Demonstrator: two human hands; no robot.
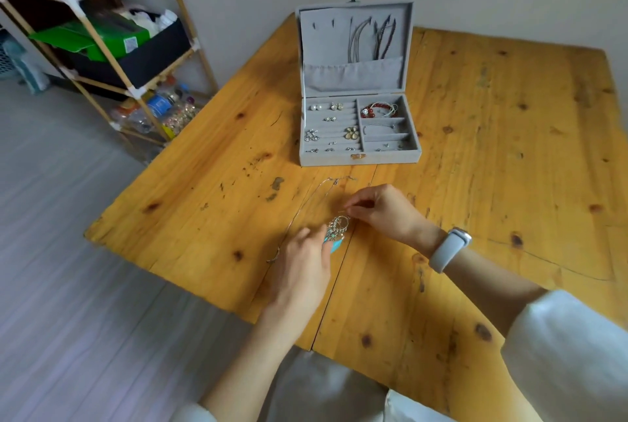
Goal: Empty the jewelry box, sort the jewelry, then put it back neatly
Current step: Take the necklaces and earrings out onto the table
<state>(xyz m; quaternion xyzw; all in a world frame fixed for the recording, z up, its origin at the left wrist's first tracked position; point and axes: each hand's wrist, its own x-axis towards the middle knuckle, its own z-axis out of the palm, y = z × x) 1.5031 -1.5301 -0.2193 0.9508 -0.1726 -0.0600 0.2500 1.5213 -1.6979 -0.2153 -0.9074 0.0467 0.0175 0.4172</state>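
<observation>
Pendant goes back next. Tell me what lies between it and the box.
Nothing visible: bare table separates the pendant, held by both hands, from the open jewelry box; only its own chain lies there.

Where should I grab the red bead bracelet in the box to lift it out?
Pinch the red bracelet at its bead loop, from straight above. It lies flat in the top right compartment of the open box, whose walls block a sideways approach. The silver strands beside it may be tangled with it, so lifting slowly seems wise.
</observation>
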